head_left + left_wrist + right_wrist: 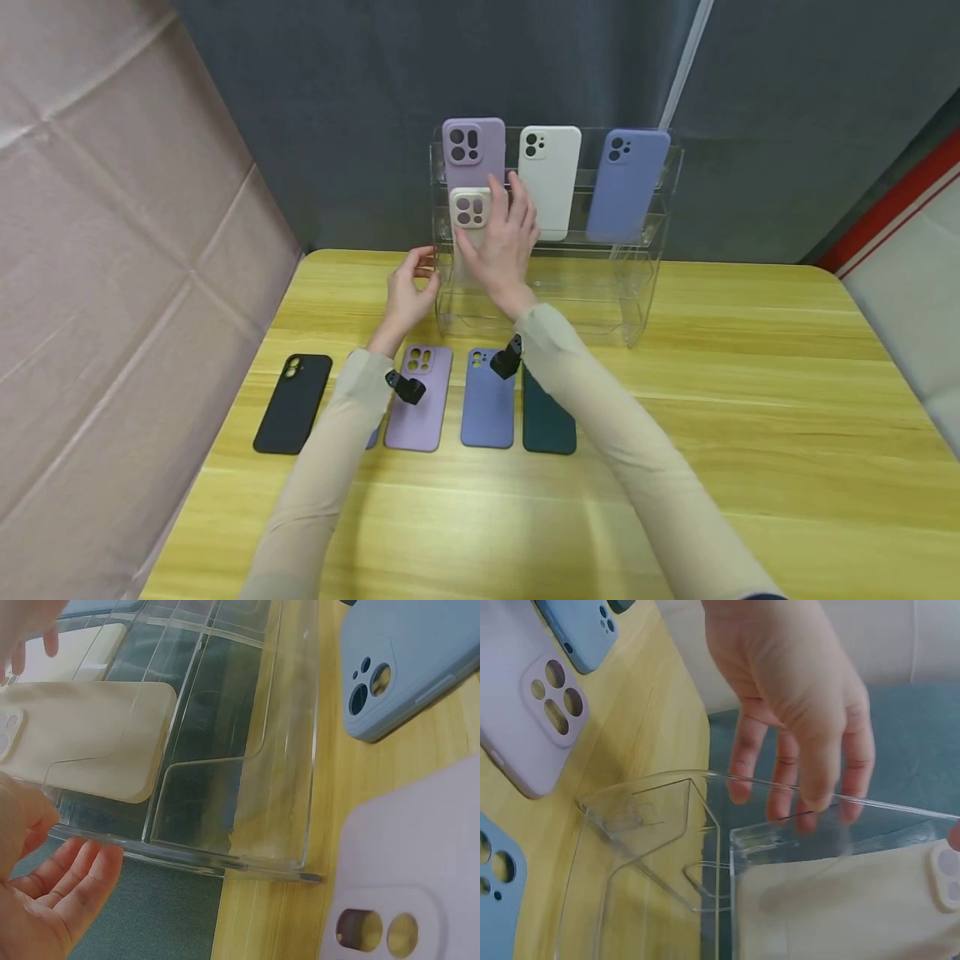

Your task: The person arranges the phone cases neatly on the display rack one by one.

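Observation:
A cream phone case [470, 242] stands in a lower tier of the clear display stand [577, 287], in front of a purple phone case [480, 137]. My right hand [501, 242] is spread over the cream case, its thumb beside the camera cutout and its fingers near the upper right edge. In the left wrist view, fingertips of that hand [51, 641] hang just off the case's side. At the stand's left side, my left hand [408, 292] has its fingers [784, 776] loosely bent along the clear side panel.
A white phone case [551, 179] and a blue phone case [628, 183] fill the upper row. Before the stand lie a black case [292, 404], a purple case [420, 408], a blue case [487, 408] and a dark green case [547, 417]. My left arm partly hides another blue case [372, 437].

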Demonstrator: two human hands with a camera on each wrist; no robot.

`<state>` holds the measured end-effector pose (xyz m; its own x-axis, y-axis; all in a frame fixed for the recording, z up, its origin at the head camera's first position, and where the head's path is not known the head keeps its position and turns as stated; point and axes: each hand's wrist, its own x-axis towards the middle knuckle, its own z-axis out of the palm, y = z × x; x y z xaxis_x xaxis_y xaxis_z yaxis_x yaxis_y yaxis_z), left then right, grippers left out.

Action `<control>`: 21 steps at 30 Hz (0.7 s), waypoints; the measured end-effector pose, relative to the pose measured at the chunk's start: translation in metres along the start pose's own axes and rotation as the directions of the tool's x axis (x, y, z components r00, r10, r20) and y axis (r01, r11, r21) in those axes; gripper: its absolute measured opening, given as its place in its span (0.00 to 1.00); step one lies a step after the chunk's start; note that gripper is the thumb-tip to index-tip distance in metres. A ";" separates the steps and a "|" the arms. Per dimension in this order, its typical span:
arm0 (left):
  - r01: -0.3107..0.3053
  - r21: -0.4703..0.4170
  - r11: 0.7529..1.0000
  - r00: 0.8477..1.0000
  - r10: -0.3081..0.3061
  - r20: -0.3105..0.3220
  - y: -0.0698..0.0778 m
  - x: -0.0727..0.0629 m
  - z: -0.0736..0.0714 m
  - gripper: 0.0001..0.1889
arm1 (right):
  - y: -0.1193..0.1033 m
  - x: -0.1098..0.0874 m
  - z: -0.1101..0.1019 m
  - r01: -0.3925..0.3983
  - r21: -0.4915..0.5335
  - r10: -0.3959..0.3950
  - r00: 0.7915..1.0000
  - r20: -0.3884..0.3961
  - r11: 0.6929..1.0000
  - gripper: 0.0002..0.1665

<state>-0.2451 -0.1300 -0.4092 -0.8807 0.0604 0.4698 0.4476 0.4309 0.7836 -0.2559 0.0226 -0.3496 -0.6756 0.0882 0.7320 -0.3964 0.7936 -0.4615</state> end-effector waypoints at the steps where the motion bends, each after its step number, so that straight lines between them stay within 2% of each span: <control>1: 0.001 -0.002 1.000 1.000 -0.001 0.000 0.000 0.000 0.000 0.18 | 0.001 0.000 -0.002 0.008 0.009 -0.008 1.000 -0.008 1.000 0.42; 10: -0.005 -0.011 1.000 1.000 0.005 -0.004 0.000 0.000 0.000 0.17 | 0.005 -0.009 -0.019 -0.003 0.084 0.006 1.000 -0.028 0.996 0.40; 21: 0.015 0.010 1.000 1.000 -0.015 0.017 0.002 0.000 -0.001 0.18 | 0.017 -0.032 -0.036 -0.025 0.154 0.024 1.000 0.013 0.988 0.39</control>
<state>-0.2440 -0.1303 -0.4073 -0.8899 0.0686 0.4509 0.4325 0.4408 0.7865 -0.2190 0.0551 -0.3630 -0.6926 0.0992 0.7145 -0.4701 0.6891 -0.5514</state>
